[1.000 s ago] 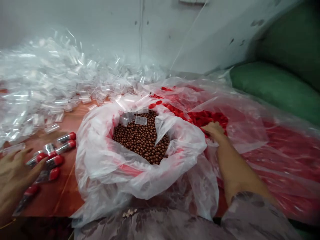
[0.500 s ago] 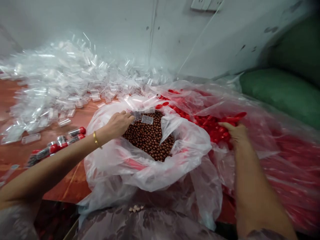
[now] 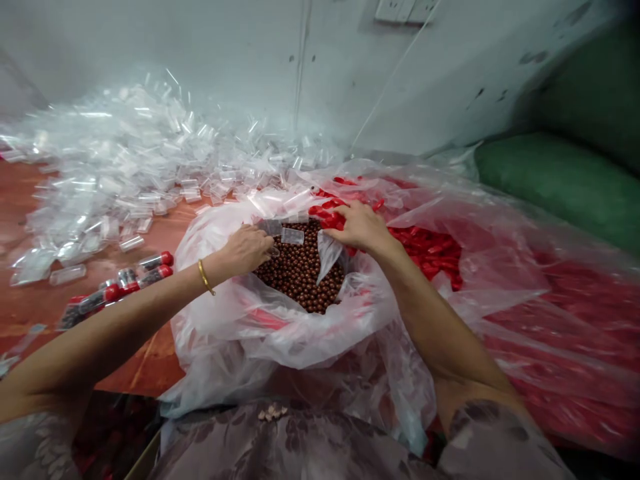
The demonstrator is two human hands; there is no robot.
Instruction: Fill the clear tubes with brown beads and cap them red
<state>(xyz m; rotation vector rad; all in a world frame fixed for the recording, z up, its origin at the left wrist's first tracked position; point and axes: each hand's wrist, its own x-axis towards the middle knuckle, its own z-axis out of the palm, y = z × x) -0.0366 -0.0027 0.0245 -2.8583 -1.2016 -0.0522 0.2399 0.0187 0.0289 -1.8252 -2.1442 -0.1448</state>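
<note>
A clear plastic bag full of small brown balls stands open in front of me. My left hand, with a gold bangle on its wrist, rests on the bag's left rim, its fingers curled on a small clear tube over the balls. Another clear tube lies on the balls. My right hand is over the bag's far rim, closed on a handful of red caps. More red caps fill a second clear bag to the right.
A heap of empty clear tubes covers the red-brown table at the back left. Several filled tubes with red caps lie left of the bag. Green sacks sit at the right, against a grey wall.
My left hand came in from the table's left edge to the bag of balls and curled its fingers. My right hand moved left from the red caps to the bag's far rim.
</note>
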